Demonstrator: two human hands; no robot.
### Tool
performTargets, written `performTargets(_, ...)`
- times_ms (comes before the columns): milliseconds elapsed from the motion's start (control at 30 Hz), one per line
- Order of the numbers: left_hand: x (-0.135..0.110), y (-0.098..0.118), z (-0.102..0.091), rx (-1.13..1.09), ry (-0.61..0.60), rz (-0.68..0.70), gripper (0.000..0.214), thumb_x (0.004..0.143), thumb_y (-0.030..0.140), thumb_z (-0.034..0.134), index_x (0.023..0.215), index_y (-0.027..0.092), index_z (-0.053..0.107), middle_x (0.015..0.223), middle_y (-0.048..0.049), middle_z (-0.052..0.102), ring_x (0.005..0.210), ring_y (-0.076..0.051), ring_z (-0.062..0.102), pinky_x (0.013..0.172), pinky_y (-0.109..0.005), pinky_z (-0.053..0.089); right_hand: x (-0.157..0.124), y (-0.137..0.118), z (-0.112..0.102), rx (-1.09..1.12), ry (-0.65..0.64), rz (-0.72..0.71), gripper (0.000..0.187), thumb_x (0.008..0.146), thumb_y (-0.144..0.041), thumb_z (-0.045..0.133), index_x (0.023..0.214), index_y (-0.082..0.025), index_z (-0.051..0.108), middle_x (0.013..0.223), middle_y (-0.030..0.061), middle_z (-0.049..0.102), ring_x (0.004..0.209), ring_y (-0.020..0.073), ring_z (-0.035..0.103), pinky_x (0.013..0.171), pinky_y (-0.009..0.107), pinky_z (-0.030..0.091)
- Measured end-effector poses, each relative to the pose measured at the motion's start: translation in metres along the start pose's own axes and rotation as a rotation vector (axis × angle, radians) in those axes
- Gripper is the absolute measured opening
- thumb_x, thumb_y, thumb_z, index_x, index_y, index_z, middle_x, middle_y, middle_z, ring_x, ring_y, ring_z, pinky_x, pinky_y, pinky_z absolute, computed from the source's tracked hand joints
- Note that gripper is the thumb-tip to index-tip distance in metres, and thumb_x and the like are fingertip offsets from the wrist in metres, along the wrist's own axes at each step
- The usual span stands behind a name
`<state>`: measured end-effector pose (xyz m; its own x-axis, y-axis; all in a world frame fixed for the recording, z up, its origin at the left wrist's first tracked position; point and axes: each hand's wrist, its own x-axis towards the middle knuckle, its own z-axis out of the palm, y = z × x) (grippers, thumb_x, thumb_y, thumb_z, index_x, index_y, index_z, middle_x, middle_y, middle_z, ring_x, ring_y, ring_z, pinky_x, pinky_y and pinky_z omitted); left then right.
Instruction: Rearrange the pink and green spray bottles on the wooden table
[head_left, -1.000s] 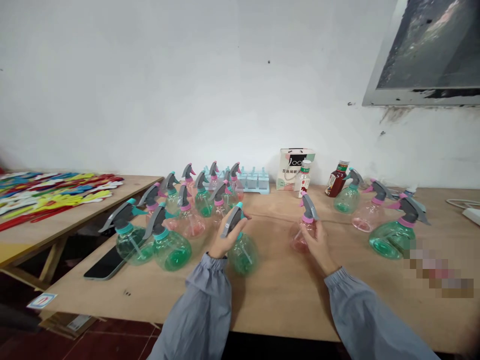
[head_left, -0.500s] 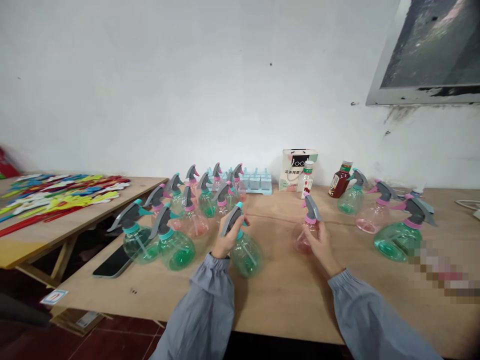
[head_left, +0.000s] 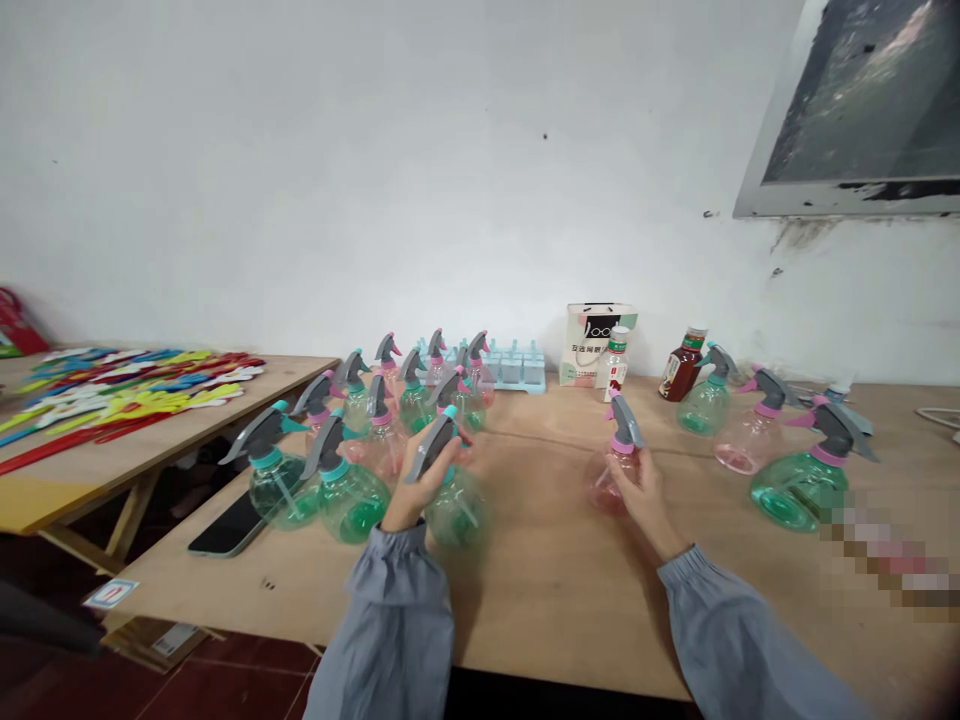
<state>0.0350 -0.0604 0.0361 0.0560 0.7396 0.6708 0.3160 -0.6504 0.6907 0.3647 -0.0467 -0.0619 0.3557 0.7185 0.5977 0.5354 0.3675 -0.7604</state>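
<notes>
My left hand (head_left: 417, 485) is closed round the neck of a green spray bottle (head_left: 455, 506) with a grey trigger head, standing on the wooden table (head_left: 555, 590) beside a cluster of several green and pink spray bottles (head_left: 352, 470). My right hand (head_left: 639, 490) wraps the body of a pink spray bottle (head_left: 613, 462) with a grey head and pink collar, upright near the table's middle. Both forearms wear grey sleeves.
Three more spray bottles (head_left: 795, 470) stand at the right. A dark phone (head_left: 225, 525) lies at the table's left edge. A light blue tray (head_left: 514, 368), a paper bag (head_left: 598, 345) and two small bottles (head_left: 681, 362) line the wall. Coloured strips (head_left: 127, 390) cover the left table.
My left hand has slid the green bottle leftward, closer to the cluster. My right hand stays on the pink bottle, nearly still. The camera has turned slightly.
</notes>
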Motion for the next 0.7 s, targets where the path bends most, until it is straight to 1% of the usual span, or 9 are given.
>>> performTargets(100, -0.007, -0.001, -0.018, 0.111, 0.042, -0.029, 0.032, 0.083, 0.048, 0.061, 0.090, 0.018, 0.068, 0.072, -0.0028, 0.064, 0.075, -0.020, 0.062, 0.073, -0.031, 0.051, 0.000, -0.003, 0.000, 0.014, -0.007, 0.023, 0.041, 0.079, -0.062, 0.060, 0.097, -0.025, 0.058, 0.090, 0.0077, 0.072, 0.081, 0.0274, 0.069, 0.072, 0.042, 0.053)
performTargets(200, -0.012, -0.013, -0.026, 0.198, 0.120, -0.101, 0.036, 0.080, 0.047, 0.065, 0.099, 0.016, 0.068, 0.065, -0.0001, 0.059, 0.074, -0.020, 0.062, 0.071, -0.029, 0.050, 0.000, -0.006, 0.000, 0.025, 0.000, 0.011, 0.044, 0.079, -0.062, 0.060, 0.099, -0.024, 0.058, 0.092, 0.0086, 0.072, 0.084, 0.0279, 0.069, 0.074, 0.043, 0.054)
performTargets(333, -0.010, -0.037, -0.027, 0.179, 0.169, -0.129, 0.046, 0.078, 0.049, 0.067, 0.108, 0.015, 0.067, 0.077, -0.0025, 0.065, 0.080, -0.021, 0.063, 0.074, -0.030, 0.050, 0.000, -0.003, 0.001, 0.041, 0.005, -0.006, 0.042, 0.080, -0.061, 0.061, 0.101, -0.024, 0.058, 0.093, 0.0086, 0.072, 0.087, 0.0277, 0.069, 0.077, 0.044, 0.054)
performTargets(433, -0.006, -0.050, -0.026, 0.167, 0.207, -0.155, 0.046, 0.074, 0.051, 0.070, 0.102, 0.014, 0.068, 0.072, 0.0003, 0.062, 0.072, -0.018, 0.061, 0.069, -0.028, 0.050, 0.001, 0.004, 0.003, 0.039, -0.003, -0.017, 0.042, 0.080, -0.060, 0.061, 0.102, -0.024, 0.059, 0.095, 0.0082, 0.071, 0.089, 0.0275, 0.069, 0.082, 0.046, 0.054)
performTargets(500, -0.003, -0.055, -0.024, 0.157, 0.243, -0.155, 0.048, 0.072, 0.051, 0.072, 0.104, 0.015, 0.067, 0.071, 0.0015, 0.061, 0.069, -0.017, 0.060, 0.066, -0.028, 0.050, 0.001, 0.010, 0.004, 0.050, -0.019, -0.018, 0.042, 0.080, -0.060, 0.062, 0.103, -0.025, 0.059, 0.099, 0.0080, 0.071, 0.091, 0.0271, 0.068, 0.084, 0.047, 0.054)
performTargets(533, -0.002, -0.055, -0.022, 0.147, 0.264, -0.144, 0.051, 0.071, 0.051, 0.073, 0.107, 0.016, 0.066, 0.074, 0.0005, 0.063, 0.072, -0.017, 0.062, 0.067, -0.029, 0.051, 0.001, 0.012, 0.005, 0.059, -0.028, -0.016, 0.042, 0.080, -0.060, 0.062, 0.103, -0.024, 0.059, 0.100, 0.0081, 0.070, 0.092, 0.0269, 0.068, 0.085, 0.047, 0.054)
performTargets(600, 0.000, -0.056, -0.018, 0.130, 0.300, -0.104, 0.059, 0.071, 0.051, 0.074, 0.118, 0.017, 0.061, 0.091, -0.0044, 0.067, 0.084, -0.020, 0.065, 0.073, -0.031, 0.053, 0.001, 0.014, 0.006, 0.069, -0.029, -0.005, 0.043, 0.079, -0.060, 0.063, 0.102, -0.024, 0.059, 0.100, 0.0085, 0.071, 0.092, 0.0272, 0.069, 0.086, 0.048, 0.053)
performTargets(667, 0.000, -0.057, -0.015, 0.121, 0.348, -0.033, 0.069, 0.072, 0.053, 0.074, 0.128, 0.019, 0.052, 0.111, -0.0101, 0.065, 0.100, -0.023, 0.065, 0.084, -0.034, 0.052, 0.000, 0.013, 0.007, 0.060, -0.020, 0.010, 0.044, 0.078, -0.060, 0.064, 0.101, -0.023, 0.059, 0.098, 0.0089, 0.072, 0.091, 0.0279, 0.069, 0.086, 0.048, 0.053)
performTargets(700, -0.001, -0.059, -0.014, 0.115, 0.409, 0.018, 0.076, 0.072, 0.056, 0.074, 0.132, 0.019, 0.046, 0.119, -0.0128, 0.062, 0.108, -0.025, 0.063, 0.089, -0.037, 0.051, 0.000, 0.012, 0.007, 0.052, -0.016, 0.015, 0.044, 0.077, -0.061, 0.064, 0.101, -0.023, 0.059, 0.097, 0.0090, 0.072, 0.090, 0.0282, 0.069, 0.085, 0.048, 0.053)
